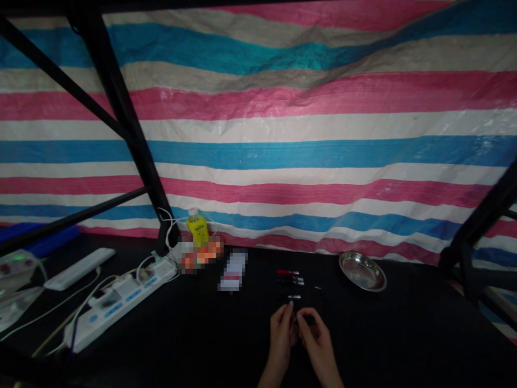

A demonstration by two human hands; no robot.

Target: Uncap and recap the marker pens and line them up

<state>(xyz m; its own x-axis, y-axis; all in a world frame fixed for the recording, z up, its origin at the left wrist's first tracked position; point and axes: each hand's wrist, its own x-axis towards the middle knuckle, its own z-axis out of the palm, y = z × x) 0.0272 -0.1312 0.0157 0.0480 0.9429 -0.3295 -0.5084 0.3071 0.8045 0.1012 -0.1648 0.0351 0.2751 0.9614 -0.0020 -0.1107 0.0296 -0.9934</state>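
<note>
Left hand: is being held curled; whether anything is being grasped cannot be told.
Right hand: is being held close beside the left, fingers bent; its grip cannot be told either.
Silver piece: is being supported by the black table, just beyond the hands.
Red piece, black pieces: are being supported farther out.
Metal dish: is being seen rightward, well apart.

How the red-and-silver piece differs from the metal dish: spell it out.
Colour: the red-and-silver piece is red with a silvery end, while the metal dish is silvery throughout.
Shape: the piece is slim, the dish round and shallow.
Size: the piece is much smaller than the dish.
Both lie on the black table.
</note>
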